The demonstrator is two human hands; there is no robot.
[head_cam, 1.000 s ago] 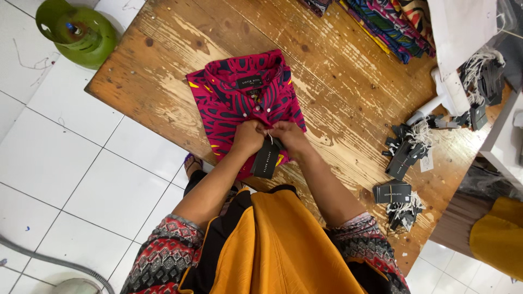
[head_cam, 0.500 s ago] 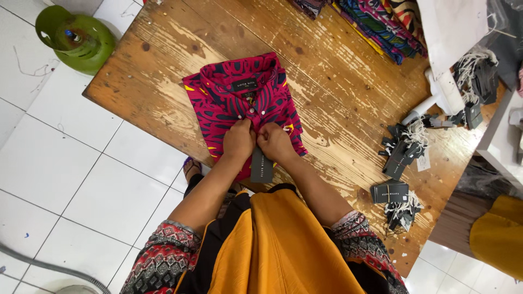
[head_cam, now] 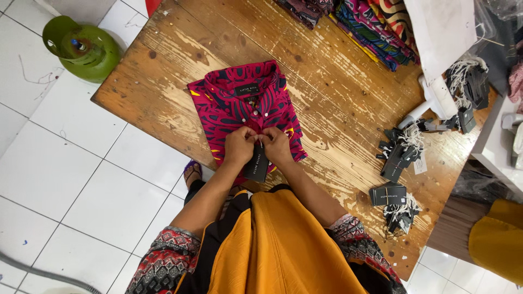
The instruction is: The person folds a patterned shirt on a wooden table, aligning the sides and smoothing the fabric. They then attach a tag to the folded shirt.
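- One folded red-and-navy patterned shirt [head_cam: 245,106] lies on the wooden counter [head_cam: 348,125], collar toward the far edge, near the counter's left edge.
- One black hang tag [head_cam: 256,165] sits at the shirt's near hem, just under both hands.
- Two hands meet at the shirt's button line: left hand [head_cam: 239,146] and right hand [head_cam: 276,146], fingers curled and pressed together, pinching the placket where the tag's top reaches.
- Several bundles of black tags [head_cam: 400,155] with white strings lie toward the right edge; the exact count is unclear.
- One stack of folded fabrics [head_cam: 376,24] at the far edge is cut off by the frame.
- One green gas cylinder [head_cam: 84,48] stands on the floor.
- Fingertips hide the exact grip point.
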